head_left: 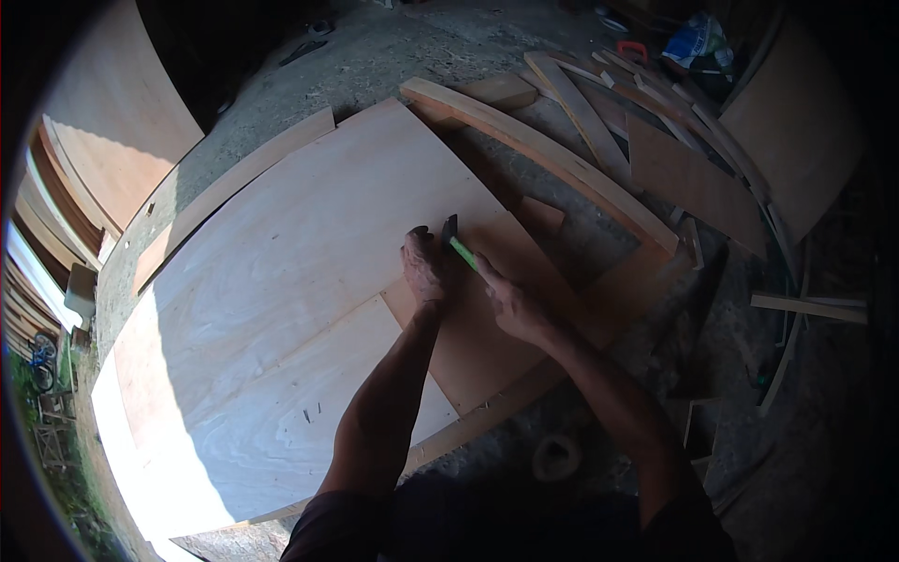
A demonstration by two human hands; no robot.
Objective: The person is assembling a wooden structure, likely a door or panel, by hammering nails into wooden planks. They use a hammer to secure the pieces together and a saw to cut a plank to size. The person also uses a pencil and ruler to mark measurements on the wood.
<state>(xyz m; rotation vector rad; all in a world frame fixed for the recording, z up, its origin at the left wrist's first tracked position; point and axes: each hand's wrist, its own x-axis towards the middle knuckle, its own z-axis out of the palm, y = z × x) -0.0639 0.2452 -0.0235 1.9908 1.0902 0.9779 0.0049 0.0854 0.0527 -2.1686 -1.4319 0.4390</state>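
Observation:
My right hand (510, 304) grips a hammer by its bright green handle (463, 252). The dark hammer head (450, 227) is just right of my left hand (424, 269), low over the wood. The fingers of my left hand are curled together at the board; whatever they pinch is hidden. Under both hands lies a large pale plywood sheet (272, 253), with a browner wood panel (468, 351) against it on the right. A few small nails (312, 413) lie loose on the pale sheet near my left forearm.
A long timber beam (534, 150) lies beyond the panel on the right, with a pile of wood strips (674, 112) behind it. Plywood sheets (122, 103) lean at the far left. A roll-like ring (556, 458) sits on the concrete floor near me. Strong sunlight covers the left edge.

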